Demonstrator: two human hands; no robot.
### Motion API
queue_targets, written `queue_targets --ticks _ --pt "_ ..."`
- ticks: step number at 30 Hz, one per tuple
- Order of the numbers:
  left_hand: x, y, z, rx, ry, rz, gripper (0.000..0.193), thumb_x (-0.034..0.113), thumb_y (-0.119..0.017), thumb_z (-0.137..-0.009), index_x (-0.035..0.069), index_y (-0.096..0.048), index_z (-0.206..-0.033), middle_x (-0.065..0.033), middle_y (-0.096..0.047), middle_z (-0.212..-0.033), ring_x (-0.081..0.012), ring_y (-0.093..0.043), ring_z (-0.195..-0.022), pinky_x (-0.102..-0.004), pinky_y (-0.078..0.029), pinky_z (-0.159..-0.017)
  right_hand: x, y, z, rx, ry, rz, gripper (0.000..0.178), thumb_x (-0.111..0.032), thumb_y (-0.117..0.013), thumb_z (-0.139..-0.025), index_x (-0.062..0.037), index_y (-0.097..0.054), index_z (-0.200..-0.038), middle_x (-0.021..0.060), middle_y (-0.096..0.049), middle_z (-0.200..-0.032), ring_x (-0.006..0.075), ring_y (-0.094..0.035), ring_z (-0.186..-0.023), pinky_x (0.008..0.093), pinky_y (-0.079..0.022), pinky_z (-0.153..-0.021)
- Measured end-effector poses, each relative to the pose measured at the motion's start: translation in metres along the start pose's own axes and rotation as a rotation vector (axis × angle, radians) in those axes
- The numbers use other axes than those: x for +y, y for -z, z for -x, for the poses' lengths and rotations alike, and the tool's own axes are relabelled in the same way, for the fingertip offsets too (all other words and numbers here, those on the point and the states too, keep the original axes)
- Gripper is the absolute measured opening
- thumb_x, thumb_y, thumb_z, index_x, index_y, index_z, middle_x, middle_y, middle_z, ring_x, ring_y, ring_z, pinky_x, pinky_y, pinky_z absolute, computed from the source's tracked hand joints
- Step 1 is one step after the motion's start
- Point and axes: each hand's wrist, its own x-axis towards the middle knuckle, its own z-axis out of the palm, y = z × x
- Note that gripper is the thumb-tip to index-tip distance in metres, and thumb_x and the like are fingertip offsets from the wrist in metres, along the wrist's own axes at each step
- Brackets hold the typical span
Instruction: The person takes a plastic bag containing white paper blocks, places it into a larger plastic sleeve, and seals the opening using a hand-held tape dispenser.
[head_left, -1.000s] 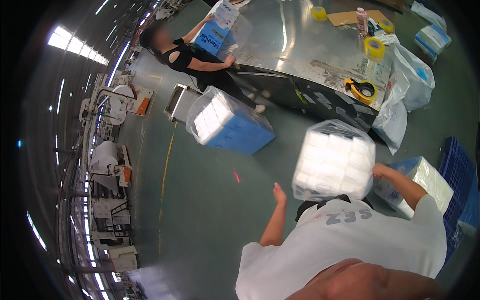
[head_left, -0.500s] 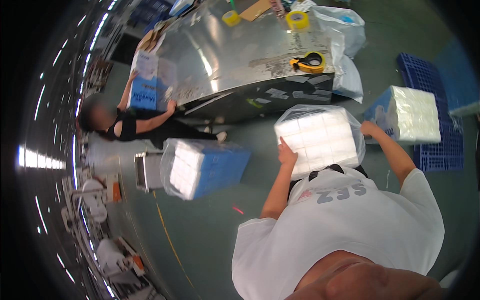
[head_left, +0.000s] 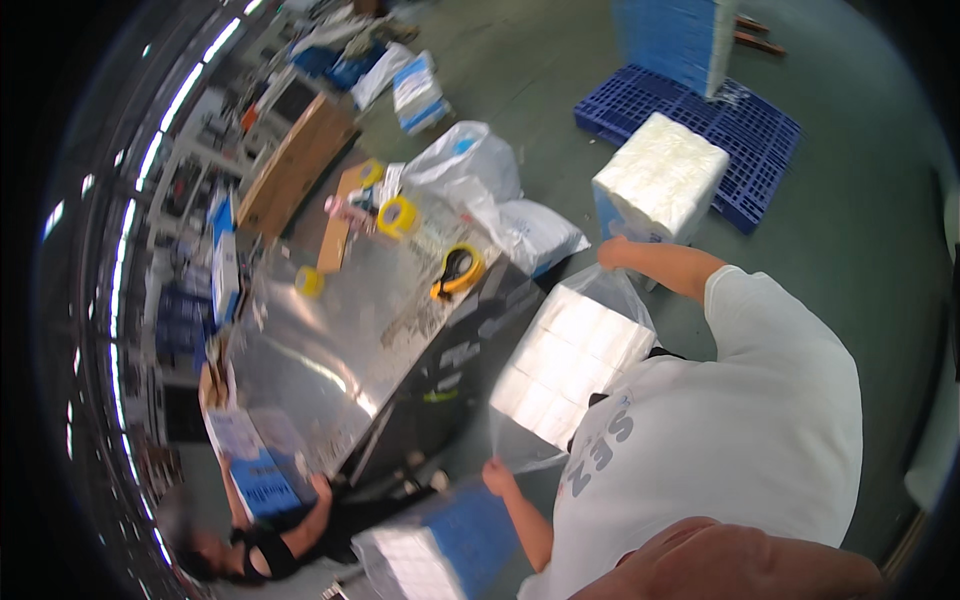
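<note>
In front of my body is a block of white paper packs [head_left: 570,360], stacked in rows inside a loose clear plastic bag [head_left: 527,452]. My left hand [head_left: 497,477] is closed on one corner of the bag film, off the near-left side of the packs. At the far corner, my right hand [head_left: 612,252] is closed on the bag's opposite edge, close to a second white pack bundle [head_left: 668,172] with a blue side. Film stretches out on both sides between my hands and the packs. The bag's underside is hidden.
To the left stands a metal table [head_left: 300,360] with a yellow tape dispenser [head_left: 460,270] and yellow tape rolls [head_left: 397,215]. A blue pallet [head_left: 760,150] lies at the back right. Another bagged bundle [head_left: 470,530] sits at lower left, near a co-worker [head_left: 290,540] holding a blue-and-white package [head_left: 262,475].
My view has swung round, so the table now lies to the left. My left hand has gone from the packs' side to the bag film, and my hands are wider apart.
</note>
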Motion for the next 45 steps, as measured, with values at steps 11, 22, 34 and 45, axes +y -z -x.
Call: queue_targets --ticks 11,22,34,45 --pt "0.075 -0.007 -0.001 0.141 -0.211 -0.271 0.053 0.022 -0.065 -0.058 0.009 -0.043 -0.104 -0.0098 -0.051 -0.088 -0.0313 -0.053 -0.073 -0.0412 -0.043 -0.064 -0.01 -0.002 0.007 0.203 0.04 -0.175 0.08 -0.046 -0.071 -0.049 -0.0109 -0.04 -0.113 0.0149 -0.048 -0.104 0.0324 -0.047 -0.099 0.0502 -0.036 -0.077" --pt "0.149 0.032 -0.037 0.108 -0.34 -0.174 0.016 0.018 -0.053 -0.074 0.008 -0.064 -0.081 -0.0105 -0.062 -0.072 -0.0294 -0.059 -0.062 -0.039 -0.044 -0.053 -0.038 -0.025 -0.065 0.634 0.238 0.096 0.012 -0.017 -0.052 -0.066 -0.0101 -0.062 -0.064 0.0059 -0.06 -0.063 0.0225 -0.059 -0.057 0.0364 -0.041 -0.045" --pt "0.106 0.02 0.009 -0.166 -0.66 -0.199 0.022 0.026 -0.056 -0.073 0.006 -0.061 -0.077 -0.0136 -0.06 -0.071 -0.0311 -0.057 -0.062 -0.0389 -0.042 -0.053 -0.006 -0.039 0.066 0.671 0.702 -0.191 0.045 -0.038 -0.061 -0.063 -0.0123 -0.053 -0.099 0.0094 -0.059 -0.088 0.0281 -0.055 -0.088 0.0426 -0.042 -0.067" --pt "0.085 -0.028 0.032 -0.69 -0.799 -0.178 0.03 0.035 -0.057 -0.073 0.004 -0.059 -0.071 -0.0157 -0.058 -0.069 -0.032 -0.055 -0.063 -0.0389 -0.041 -0.054 -0.042 -0.12 0.071 -0.221 0.615 0.248 0.031 -0.027 -0.066 -0.054 -0.0056 -0.062 -0.076 0.0136 -0.061 -0.073 0.0296 -0.058 -0.076 0.0402 -0.044 -0.067"
